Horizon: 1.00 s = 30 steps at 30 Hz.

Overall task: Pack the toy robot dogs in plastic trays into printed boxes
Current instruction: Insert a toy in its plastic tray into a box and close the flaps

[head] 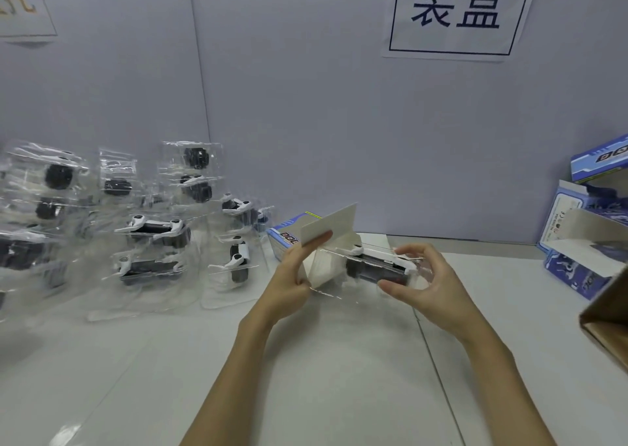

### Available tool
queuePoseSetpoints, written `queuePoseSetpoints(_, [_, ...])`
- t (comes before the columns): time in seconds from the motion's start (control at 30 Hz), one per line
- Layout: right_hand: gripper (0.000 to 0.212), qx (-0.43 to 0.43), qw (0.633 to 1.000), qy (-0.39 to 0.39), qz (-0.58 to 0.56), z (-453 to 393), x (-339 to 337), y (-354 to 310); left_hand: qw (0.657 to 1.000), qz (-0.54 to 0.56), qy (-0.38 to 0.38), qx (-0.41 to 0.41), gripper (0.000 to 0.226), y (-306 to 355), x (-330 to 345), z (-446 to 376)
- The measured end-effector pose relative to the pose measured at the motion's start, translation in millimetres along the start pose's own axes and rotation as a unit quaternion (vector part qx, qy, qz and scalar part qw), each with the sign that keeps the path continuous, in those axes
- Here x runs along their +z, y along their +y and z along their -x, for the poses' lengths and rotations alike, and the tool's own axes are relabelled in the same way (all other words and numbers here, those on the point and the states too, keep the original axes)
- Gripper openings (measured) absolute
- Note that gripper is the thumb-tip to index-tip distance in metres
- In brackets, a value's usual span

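White worktop, pale wall behind. Centre: left hand grips printed box by its open flap; right hand pinches clear tray with toy robot dog at the box mouth. Nine o'clock: more trayed dogs. Three o'clock: stacked boxes.

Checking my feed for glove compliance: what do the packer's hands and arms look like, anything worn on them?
Both arms are bare as far as the frame's lower edge shows, with no sleeves visible. The left hand and right hand wear no gloves. No rings, watch, wristband or markings can be seen on either. Nails look short and unpainted.
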State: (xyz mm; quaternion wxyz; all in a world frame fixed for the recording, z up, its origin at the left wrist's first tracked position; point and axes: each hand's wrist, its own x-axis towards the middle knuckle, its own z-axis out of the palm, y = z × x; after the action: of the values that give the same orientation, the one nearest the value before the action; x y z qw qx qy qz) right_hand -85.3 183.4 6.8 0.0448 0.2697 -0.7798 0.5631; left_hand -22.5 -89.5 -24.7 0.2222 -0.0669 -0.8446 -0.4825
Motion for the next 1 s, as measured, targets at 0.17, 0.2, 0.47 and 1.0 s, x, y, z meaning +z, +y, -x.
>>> queuePoseSetpoints(0.17, [0.063,-0.039,0.992,0.065,0.097,4,10,7,0.999,-0.043,-0.005,0.027,0.110,4,8,1])
queuePoseSetpoints(0.2, [0.062,-0.051,0.989,0.076,0.119,5,15,8,0.998,-0.050,-0.005,0.033,0.110,3,10,1])
queuePoseSetpoints(0.47, [0.069,-0.107,0.951,0.160,0.243,6,60,17,0.995,-0.082,-0.011,0.051,0.098,14,34,2])
queuePoseSetpoints(1.0, [0.040,0.123,0.973,0.080,-0.181,-4,56,40,0.998,-0.013,-0.032,0.057,0.048,29,46,7])
